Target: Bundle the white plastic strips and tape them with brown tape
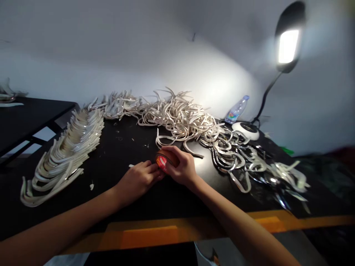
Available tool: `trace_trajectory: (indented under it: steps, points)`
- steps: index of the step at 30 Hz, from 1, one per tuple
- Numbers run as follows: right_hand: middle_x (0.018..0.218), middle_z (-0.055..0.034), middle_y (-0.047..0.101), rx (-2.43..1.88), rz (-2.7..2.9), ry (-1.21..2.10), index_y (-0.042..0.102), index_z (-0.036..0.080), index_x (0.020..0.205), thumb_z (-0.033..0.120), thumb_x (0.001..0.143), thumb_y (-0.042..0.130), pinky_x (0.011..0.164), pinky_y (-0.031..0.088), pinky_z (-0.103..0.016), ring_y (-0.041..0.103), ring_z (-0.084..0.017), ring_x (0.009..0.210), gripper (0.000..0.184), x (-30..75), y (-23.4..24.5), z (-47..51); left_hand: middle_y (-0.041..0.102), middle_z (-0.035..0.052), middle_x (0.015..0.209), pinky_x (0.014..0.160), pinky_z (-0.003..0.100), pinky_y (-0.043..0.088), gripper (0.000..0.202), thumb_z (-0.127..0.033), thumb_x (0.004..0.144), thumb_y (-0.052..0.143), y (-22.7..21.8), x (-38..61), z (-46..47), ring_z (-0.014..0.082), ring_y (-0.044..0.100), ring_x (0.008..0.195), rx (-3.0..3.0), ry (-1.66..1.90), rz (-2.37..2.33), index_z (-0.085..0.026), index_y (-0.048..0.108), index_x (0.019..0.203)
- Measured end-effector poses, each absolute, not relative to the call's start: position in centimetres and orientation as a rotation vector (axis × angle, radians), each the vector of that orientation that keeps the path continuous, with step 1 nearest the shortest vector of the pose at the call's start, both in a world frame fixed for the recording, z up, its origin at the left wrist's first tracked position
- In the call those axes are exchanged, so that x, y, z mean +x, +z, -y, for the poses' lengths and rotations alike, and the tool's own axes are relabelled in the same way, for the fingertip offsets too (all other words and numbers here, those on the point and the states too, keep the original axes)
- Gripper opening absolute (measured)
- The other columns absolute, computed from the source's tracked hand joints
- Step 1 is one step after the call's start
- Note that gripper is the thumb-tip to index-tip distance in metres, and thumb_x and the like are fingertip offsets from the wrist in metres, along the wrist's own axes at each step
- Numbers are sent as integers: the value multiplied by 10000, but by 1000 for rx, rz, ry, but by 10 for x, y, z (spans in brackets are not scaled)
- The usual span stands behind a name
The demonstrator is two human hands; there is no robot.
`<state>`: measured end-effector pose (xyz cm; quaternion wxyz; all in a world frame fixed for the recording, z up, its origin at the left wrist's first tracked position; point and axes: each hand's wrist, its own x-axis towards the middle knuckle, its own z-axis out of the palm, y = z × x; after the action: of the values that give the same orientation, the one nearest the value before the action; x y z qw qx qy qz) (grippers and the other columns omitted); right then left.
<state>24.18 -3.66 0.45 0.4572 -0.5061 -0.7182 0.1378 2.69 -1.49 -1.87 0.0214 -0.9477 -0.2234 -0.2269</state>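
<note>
The right hand (183,166) gripped a red-labelled roll (162,163); left of the roll lay the left hand (140,179), beyond the roll, heaped pale strips (180,115).

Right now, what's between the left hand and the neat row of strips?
Black table with a small white scrap nearer the row and a pale bit beside the hand; the head view shows it.

Center: the right hand (181,165) partly hides a round, red-labelled object (162,162), its print too small to read. Far left: a second table (33,111) is cut off by the edge. Lower right: pale strips (291,179) blur.
</note>
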Motion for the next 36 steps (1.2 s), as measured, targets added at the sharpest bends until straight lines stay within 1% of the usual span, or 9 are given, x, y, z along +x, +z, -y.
trace_trajectory:
  steps: [4,7,11,15,18,22,27,32,36]
  points:
    - [1120,-29,786,-1198,1465,305,688,247,1177,216,843,628,881,595,-319,755,-222,977,341,256,8,30,665,38,884,702,343,427,271,-284,1091,504,-20,30,19,196,561,812,-2902,-689,753,-156,698,951]
    - [1099,-32,786,-1181,1477,321,689,248,1173,230,847,642,864,595,-317,756,-222,953,330,255,8,30,656,43,872,701,337,419,252,-273,1085,519,-23,31,18,195,549,803,-2845,-689,769,-151,693,949]
    - [1079,-8,796,-1202,1677,376,683,286,1210,250,827,679,856,594,-315,767,-224,919,384,243,4,33,685,51,933,697,347,431,230,-267,1082,522,-25,31,15,211,550,829,-2836,-694,766,-160,709,999]
    - [1097,-3,799,-1269,1763,347,677,302,1225,233,806,671,868,591,-328,772,-237,934,425,239,4,32,695,68,965,713,361,489,217,-247,1075,522,-28,30,18,229,572,859,-2825,-690,756,-146,710,1035]
    - [1089,-15,803,-1297,1797,328,682,287,1231,236,804,676,855,589,-336,774,-247,926,430,239,7,31,697,98,1076,771,360,553,203,-140,1054,514,-32,29,22,240,600,952,-2846,-682,701,-122,691,1153]
    - [1089,-20,805,-1315,1816,320,684,279,1236,226,795,677,843,583,-336,774,-247,925,444,236,8,32,690,106,1188,851,348,605,311,-28,995,544,-33,28,24,240,620,1052,-2956,-647,706,-111,643,1278]
    - [1013,0,805,-1280,1720,380,707,288,1183,246,805,663,808,586,-326,762,-228,866,383,244,9,28,697,87,1174,859,341,625,311,-42,997,555,-27,28,23,230,644,1038,-3021,-543,745,-141,647,1277]
    - [1059,-29,788,-1206,1358,365,708,238,1107,231,822,637,849,592,-319,749,-224,937,294,260,10,24,692,83,1028,733,300,625,218,-103,1039,517,-24,30,25,211,662,925,-3029,-575,812,-127,670,1192]
    - [1052,-14,795,-1216,1630,399,699,274,1186,261,822,682,849,587,-313,758,-222,899,364,250,6,29,698,99,1135,804,341,637,251,-76,1022,532,-31,29,23,229,664,1012,-3015,-635,752,-138,661,1228]
